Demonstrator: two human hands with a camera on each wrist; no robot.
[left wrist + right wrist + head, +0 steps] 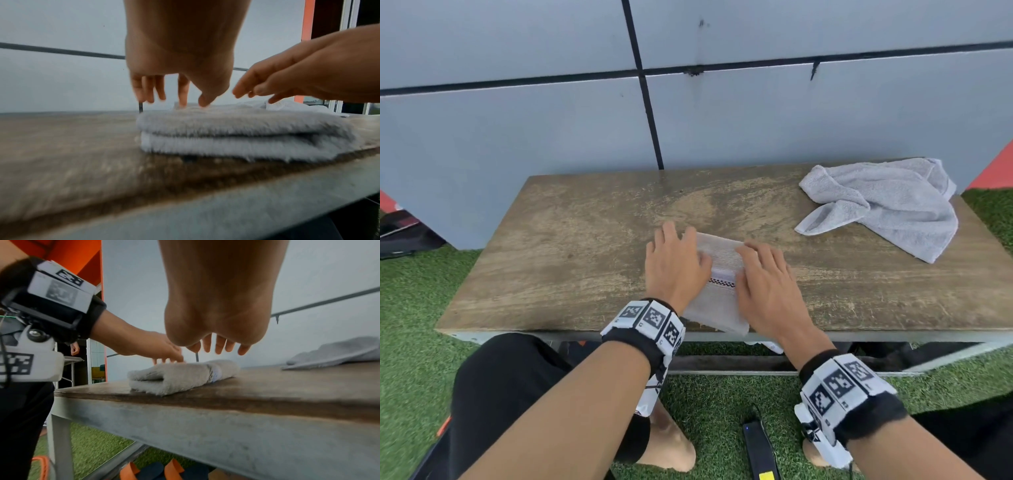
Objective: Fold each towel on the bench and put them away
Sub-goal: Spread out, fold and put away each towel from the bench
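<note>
Wooden bench point(571, 246), folded towel point(717, 308) at front edge under both flat hands point(676, 263), fingers straight, gripping nothing; loose towel point(887, 202) back right corner.

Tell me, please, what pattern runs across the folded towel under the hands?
A narrow dark checkered band crosses the pale grey folded terry towel, clearest in the head view.

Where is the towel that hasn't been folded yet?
In the head view the unfolded grey towel lies crumpled at the bench's far right corner, near the wall, apart from the folded towel under both hands at the front edge.
</note>
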